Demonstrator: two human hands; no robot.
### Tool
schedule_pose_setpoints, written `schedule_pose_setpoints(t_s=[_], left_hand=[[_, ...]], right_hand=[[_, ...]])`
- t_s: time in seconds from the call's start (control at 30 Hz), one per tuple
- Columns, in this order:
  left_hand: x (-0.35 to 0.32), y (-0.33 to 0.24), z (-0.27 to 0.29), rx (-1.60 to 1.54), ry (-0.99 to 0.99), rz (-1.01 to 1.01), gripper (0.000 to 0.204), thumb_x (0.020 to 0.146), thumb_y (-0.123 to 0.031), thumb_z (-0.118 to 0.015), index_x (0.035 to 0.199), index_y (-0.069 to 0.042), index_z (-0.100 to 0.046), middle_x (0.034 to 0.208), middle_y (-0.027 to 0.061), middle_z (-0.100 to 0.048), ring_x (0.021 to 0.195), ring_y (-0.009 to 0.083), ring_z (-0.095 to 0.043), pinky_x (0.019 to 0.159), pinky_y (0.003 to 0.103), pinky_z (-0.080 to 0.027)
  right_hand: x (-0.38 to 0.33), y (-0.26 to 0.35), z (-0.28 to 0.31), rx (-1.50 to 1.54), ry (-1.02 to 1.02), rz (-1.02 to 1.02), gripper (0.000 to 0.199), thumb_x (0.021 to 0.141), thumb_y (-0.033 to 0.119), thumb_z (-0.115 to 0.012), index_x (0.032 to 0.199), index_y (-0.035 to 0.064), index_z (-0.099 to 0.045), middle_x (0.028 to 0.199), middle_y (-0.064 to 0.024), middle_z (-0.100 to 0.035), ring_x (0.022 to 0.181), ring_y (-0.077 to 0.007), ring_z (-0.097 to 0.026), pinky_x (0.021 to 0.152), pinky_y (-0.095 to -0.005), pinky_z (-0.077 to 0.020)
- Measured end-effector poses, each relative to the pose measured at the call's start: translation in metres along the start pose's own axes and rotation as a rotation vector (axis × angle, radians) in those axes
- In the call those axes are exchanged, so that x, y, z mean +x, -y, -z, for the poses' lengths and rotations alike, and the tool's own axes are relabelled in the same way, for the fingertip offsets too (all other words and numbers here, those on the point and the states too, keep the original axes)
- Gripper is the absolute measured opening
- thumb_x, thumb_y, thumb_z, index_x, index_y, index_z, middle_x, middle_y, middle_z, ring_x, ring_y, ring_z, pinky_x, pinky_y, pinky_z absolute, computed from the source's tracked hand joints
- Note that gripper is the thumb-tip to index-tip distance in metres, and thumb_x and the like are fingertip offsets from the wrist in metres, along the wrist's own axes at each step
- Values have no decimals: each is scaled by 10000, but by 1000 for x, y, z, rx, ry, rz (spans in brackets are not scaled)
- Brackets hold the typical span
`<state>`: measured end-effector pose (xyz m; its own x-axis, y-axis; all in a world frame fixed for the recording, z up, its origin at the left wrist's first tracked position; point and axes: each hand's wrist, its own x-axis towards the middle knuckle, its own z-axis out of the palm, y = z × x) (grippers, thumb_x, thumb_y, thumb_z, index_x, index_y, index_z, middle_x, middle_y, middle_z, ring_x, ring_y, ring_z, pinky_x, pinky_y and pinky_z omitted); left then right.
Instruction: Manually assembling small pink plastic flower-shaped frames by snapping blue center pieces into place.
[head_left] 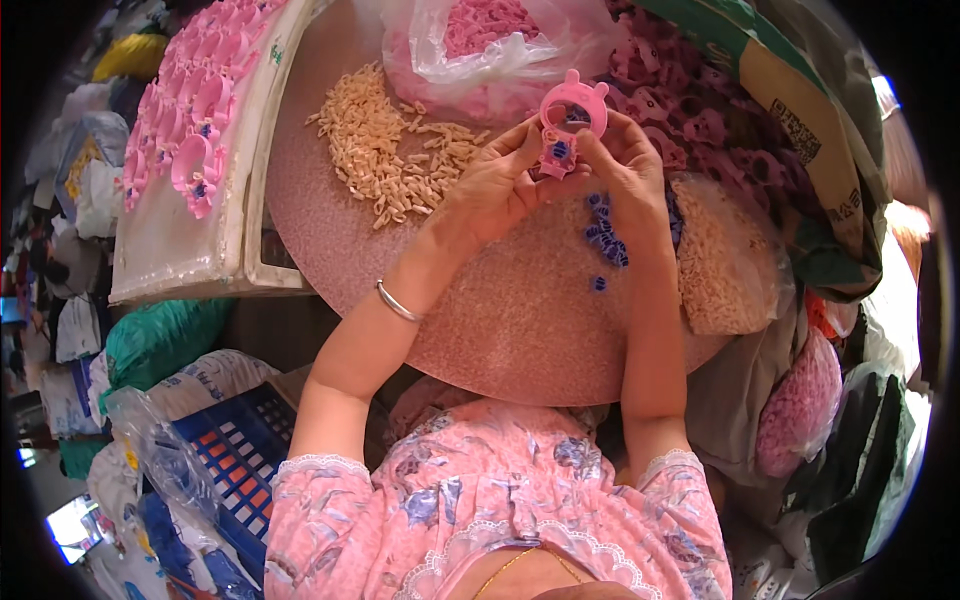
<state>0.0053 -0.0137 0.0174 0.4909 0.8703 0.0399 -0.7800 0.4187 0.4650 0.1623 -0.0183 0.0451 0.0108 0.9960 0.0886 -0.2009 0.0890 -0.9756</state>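
Note:
Both hands hold one small pink plastic ring-shaped toy piece (pixel 572 108) above the round pink table (pixel 520 320). My left hand (pixel 495 185) pinches its lower part, where a small blue piece sits, and my right hand (pixel 625 165) grips it from the other side. A heap of small beige plastic parts (pixel 385 150) lies left of my hands. Several loose blue pieces (pixel 603 238) lie on the table under my right wrist.
A white tray (pixel 175 240) of finished pink pieces stands at the left. A clear bag of pink parts (pixel 490 45) lies behind, more pink parts (pixel 690 120) and a bag of beige parts (pixel 715 260) at the right. A blue crate (pixel 240 450) sits lower left.

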Motion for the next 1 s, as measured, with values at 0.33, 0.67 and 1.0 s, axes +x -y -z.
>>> schedule_pose_setpoints(t_s=[0.33,0.67,1.0], left_hand=[[-1,0,-2,92,-37,-160,364,955,-225,-516,1286,-73,-496,1150,50,-594,1024,167,-606,851,360,-575],[-1,13,-5,258,-20,-313,330,958,-136,-532,1286,-116,-545,1116,-10,-601,1039,109,-575,906,296,-518],[-2,24,-2,348,-88,-327,312,956,-106,-535,1267,-110,-567,1073,-39,-573,972,71,-562,837,262,-515]], right_hand=[[-12,4,-14,-662,-232,475,157,759,28,-733,904,16,-676,885,-29,-616,751,-91,-574,672,-230,-468],[-17,-5,-27,-635,-302,344,124,814,79,-713,869,-20,-662,841,-50,-610,691,-88,-562,614,-222,-449],[-20,-3,-32,-1185,-430,705,36,804,46,-672,829,62,-652,808,-24,-596,768,-177,-564,751,-304,-378]])
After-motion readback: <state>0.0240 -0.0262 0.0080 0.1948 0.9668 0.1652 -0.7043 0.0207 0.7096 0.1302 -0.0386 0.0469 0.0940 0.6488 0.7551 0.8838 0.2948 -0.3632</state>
